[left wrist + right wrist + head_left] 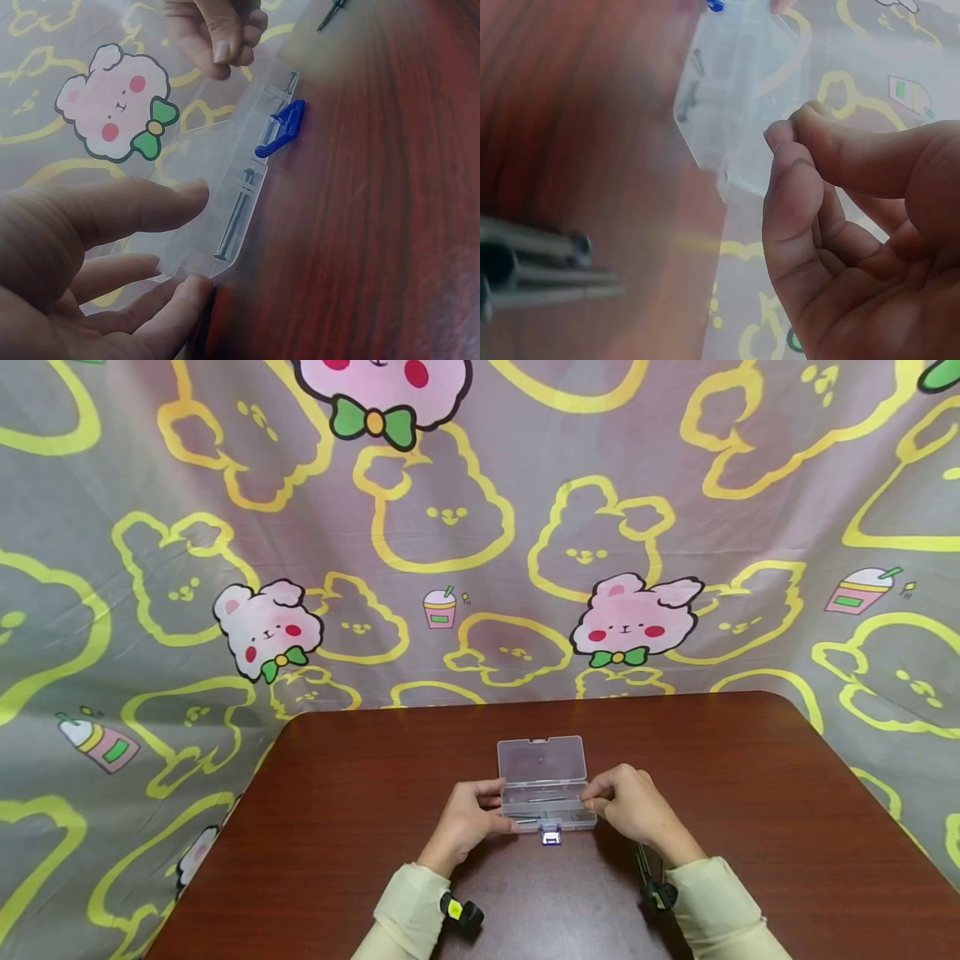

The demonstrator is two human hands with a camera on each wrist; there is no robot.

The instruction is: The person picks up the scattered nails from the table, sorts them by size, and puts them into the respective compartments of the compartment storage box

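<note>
A clear plastic box [549, 806] with compartments sits on the table, its hinged lid [542, 760] raised at the back. Thin metal pieces [237, 217] lie in the front compartments. A blue latch [283, 129] hangs out at the front edge. My left hand [467, 821] grips the box's left end, thumb at the front and fingers at the side. My right hand [633, 806] reaches over the right end, fingertips right at the rim. In the right wrist view its thumb [855, 150] meets the curled index finger, and nothing shows between them.
The brown wooden table [375, 760] runs back to a patterned cloth [480, 527], which rises behind and on both sides. Black devices [462, 913] sit at both wrists. Blurred metal prongs [547, 262] stick into the right wrist view at lower left.
</note>
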